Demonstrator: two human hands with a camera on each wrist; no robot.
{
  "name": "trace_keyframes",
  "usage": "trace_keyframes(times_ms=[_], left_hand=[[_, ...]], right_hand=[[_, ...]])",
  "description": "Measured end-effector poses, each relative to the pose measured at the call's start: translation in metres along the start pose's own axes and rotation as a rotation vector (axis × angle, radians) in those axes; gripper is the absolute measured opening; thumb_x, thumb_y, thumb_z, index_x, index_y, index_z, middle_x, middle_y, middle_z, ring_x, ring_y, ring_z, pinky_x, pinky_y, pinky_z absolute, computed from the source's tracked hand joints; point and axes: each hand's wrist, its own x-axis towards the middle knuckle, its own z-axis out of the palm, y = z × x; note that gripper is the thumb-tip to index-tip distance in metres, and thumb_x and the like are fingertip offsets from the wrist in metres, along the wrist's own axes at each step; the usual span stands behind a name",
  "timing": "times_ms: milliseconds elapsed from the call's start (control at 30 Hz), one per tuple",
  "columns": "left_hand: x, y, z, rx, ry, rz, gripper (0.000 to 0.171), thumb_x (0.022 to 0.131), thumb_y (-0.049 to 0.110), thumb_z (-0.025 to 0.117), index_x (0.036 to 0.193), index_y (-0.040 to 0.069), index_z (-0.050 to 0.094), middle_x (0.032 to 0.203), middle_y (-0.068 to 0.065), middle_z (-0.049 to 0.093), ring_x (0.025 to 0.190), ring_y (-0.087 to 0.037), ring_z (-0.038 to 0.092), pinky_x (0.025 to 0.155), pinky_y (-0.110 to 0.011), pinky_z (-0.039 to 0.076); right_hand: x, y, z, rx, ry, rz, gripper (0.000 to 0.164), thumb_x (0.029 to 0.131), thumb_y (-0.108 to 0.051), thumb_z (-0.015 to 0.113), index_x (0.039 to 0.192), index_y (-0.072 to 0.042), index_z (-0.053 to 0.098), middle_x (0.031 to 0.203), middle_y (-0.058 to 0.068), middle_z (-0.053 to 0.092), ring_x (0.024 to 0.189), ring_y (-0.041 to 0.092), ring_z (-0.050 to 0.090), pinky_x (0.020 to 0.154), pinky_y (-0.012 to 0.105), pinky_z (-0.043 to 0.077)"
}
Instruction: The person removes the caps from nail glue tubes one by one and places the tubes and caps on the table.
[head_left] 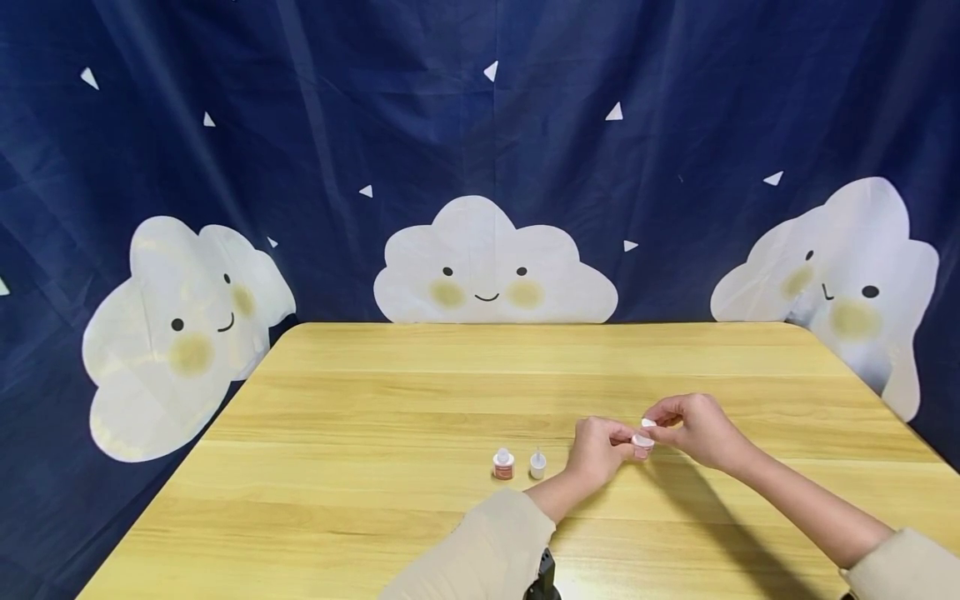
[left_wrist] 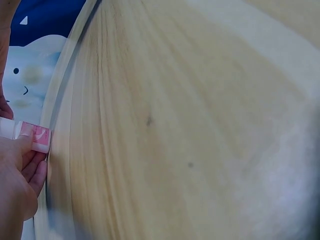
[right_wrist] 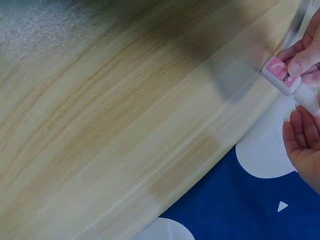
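Beige long sleeves (head_left: pixel 487 546), pushed up

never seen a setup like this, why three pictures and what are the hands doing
One person wears three cameras. The wide picture comes from the head; the two close ones come from each wrist. On the pale wooden table stand a small white bottle with a pink label and a smaller white bottle. The left hand pinches another small pink-labelled white bottle; it also shows in the left wrist view and the right wrist view. The right hand pinches a small white cap just above it. Behind hangs a dark blue cloud-print cloth.
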Motion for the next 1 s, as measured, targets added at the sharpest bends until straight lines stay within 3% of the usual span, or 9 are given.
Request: trace_keyframes(times_ms=[300, 533, 767, 1000], left_hand=[[-0.0002, 0.0004, 0.0001, 0.006, 0.005, -0.007, 0.014, 0.073, 0.014, 0.075, 0.085, 0.007, 0.075, 0.084, -0.004, 0.074, 0.071, 0.002, 0.067, 0.062, -0.003, 0.046], [-0.0004, -0.0001, 0.0004, 0.016, 0.016, -0.011, 0.015, 0.072, 0.013, 0.076, 0.085, 0.006, 0.075, 0.083, -0.005, 0.074, 0.071, 0.000, 0.067, 0.063, -0.003, 0.047], [-0.0001, -0.0001, 0.0004, 0.004, 0.006, -0.008, 0.014, 0.073, 0.013, 0.075, 0.085, 0.006, 0.075, 0.083, -0.004, 0.074, 0.070, 0.001, 0.067, 0.062, -0.003, 0.046], [-0.0002, 0.0006, -0.0001, 0.010, 0.012, 0.010, 0.014, 0.073, 0.013, 0.075, 0.085, 0.005, 0.075, 0.083, -0.005, 0.074, 0.071, 0.001, 0.067, 0.062, -0.003, 0.046]], right_hand=[[0.0007, 0.0002, -0.0044, 0.010, -0.073, -0.006, 0.006, 0.077, -0.005, 0.073, 0.082, -0.004, 0.071, 0.076, 0.001, 0.071, 0.069, -0.006, 0.054, 0.058, 0.018, 0.049], [0.0010, -0.0002, -0.0058, 0.032, -0.094, -0.017, 0.011, 0.076, -0.002, 0.072, 0.087, 0.002, 0.070, 0.079, 0.004, 0.071, 0.071, -0.007, 0.055, 0.063, 0.028, 0.055], [0.0000, 0.0004, -0.0040, 0.021, -0.041, -0.001, 0.015, 0.072, -0.002, 0.074, 0.086, 0.004, 0.069, 0.078, 0.006, 0.071, 0.070, -0.005, 0.056, 0.063, 0.030, 0.056], [-0.0006, 0.0029, -0.0014, 0.013, 0.024, -0.020, 0.011, 0.070, -0.004, 0.077, 0.071, -0.007, 0.067, 0.064, -0.005, 0.065, 0.061, -0.008, 0.051, 0.056, 0.021, 0.051]])
